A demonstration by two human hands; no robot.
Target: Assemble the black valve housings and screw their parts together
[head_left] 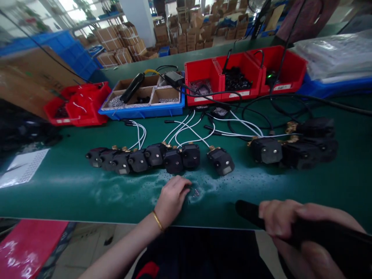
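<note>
My left hand (173,197) rests at the near part of the green table, thumb and fingertips pinched together beside a small pile of tiny metal screws (197,192). What sits between those fingertips is too small to make out. At the lower right, my right hand (283,219) is wrapped around a long black handheld tool (247,211), whose rounded end points left over the table edge. Beyond my hands stands a row of black box-shaped units (174,161) with brass fittings and white cables (188,131). One such unit (221,161) sits apart, just right of the pile.
Red bins (203,83) with small parts line the back, beside a blue divided tray (142,112) that has a black tool (132,88) lying across it. More black units (308,151) are clustered at right, near loose black cables. A perforated white sheet (24,166) lies left.
</note>
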